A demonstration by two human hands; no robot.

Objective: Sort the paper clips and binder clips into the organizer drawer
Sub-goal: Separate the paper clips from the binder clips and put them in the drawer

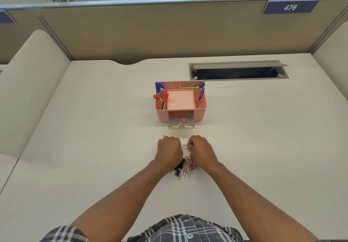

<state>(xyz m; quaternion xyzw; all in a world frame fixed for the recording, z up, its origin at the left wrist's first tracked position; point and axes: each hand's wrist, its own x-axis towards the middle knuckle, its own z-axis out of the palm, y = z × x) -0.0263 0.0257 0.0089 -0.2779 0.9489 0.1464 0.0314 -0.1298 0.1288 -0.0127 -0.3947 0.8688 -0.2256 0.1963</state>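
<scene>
A pink desk organizer [200, 112] stands mid-desk with its clear drawer [192, 124] pulled out toward me; a few paper clips [180, 121] lie inside the drawer. A pile of red and silver paper clips [188, 166] with black binder clips [179, 168] lies on the desk between my wrists. My left hand [168, 150] is curled knuckles-up over the pile's left side; what its fingers hold is hidden. My right hand [200, 150] is curled beside it and pinches paper clips [185, 146] at its fingertips.
Blue and red markers [160, 93] and pens stand in the organizer's compartments. An open cable hatch [238, 70] is set into the desk at the back right. A beige partition wall [169, 31] closes off the back, with raised dividers on both sides.
</scene>
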